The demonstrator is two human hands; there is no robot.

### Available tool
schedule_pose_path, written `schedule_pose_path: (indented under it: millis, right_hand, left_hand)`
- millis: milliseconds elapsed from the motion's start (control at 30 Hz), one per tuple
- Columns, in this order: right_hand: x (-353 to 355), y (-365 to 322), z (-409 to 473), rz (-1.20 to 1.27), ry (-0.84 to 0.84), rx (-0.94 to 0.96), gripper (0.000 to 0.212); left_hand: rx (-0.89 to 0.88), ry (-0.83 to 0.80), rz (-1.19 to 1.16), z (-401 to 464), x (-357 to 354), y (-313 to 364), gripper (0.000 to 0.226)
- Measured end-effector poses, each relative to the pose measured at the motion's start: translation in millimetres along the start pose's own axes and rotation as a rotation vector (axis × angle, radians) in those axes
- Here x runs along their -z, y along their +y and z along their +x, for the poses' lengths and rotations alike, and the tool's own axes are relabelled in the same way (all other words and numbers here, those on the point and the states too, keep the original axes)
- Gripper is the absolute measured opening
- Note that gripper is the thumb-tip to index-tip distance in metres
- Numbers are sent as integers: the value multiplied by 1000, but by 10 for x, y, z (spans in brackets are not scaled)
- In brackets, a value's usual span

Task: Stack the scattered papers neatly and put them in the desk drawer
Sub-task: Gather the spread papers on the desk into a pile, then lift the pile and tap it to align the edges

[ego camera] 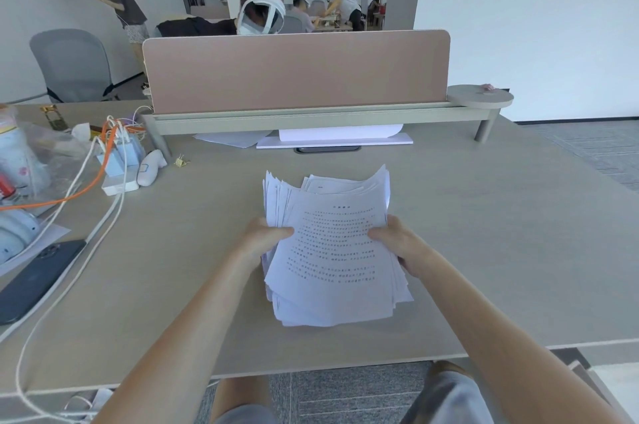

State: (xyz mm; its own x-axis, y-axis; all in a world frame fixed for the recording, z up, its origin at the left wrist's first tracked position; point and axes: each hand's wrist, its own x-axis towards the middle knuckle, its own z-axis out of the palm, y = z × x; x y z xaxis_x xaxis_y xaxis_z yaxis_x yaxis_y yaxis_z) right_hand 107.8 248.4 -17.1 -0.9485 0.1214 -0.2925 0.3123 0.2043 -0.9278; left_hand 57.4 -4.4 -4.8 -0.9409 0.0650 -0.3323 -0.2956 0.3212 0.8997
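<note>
A thick, uneven pile of white printed papers [332, 250] is held over the middle of the beige desk [484, 233]. Its sheets are fanned out at the top and bottom edges. My left hand [266, 237] grips the pile's left edge, thumb on the top sheet. My right hand [397, 243] grips the right edge the same way. More white sheets [335, 136] lie under the low shelf at the back of the desk. No drawer is visible.
A pink divider panel [297, 71] on a low shelf runs across the back. At left lie a power strip with chargers and cables [117, 160], a dark phone [34, 278], a binder clip [180, 161] and bags. People sit beyond the divider.
</note>
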Motion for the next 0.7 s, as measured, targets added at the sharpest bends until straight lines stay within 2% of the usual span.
schedule_pose_path:
  millis: [100, 233, 367, 433, 600, 700]
  right_hand:
    - [0, 38, 18, 82, 10, 70, 55]
    - [-6, -58, -94, 215, 98, 169, 49]
    - [42, -287, -166, 335, 202, 197, 42]
    - [82, -418, -195, 353, 226, 245, 42]
    - [143, -760, -322, 369, 274, 375, 33]
    - [173, -894, -412, 400, 262, 456, 40]
  left_hand:
    - [-46, 8, -50, 2, 11, 29, 36]
    - [-93, 41, -193, -23, 86, 115, 34]
    - [-239, 57, -283, -98, 189, 281, 35]
    - [-311, 51, -327, -153, 234, 389, 40]
    - [-463, 57, -438, -305, 344, 658, 35]
    - [-516, 51, -465, -381, 395, 733, 34]
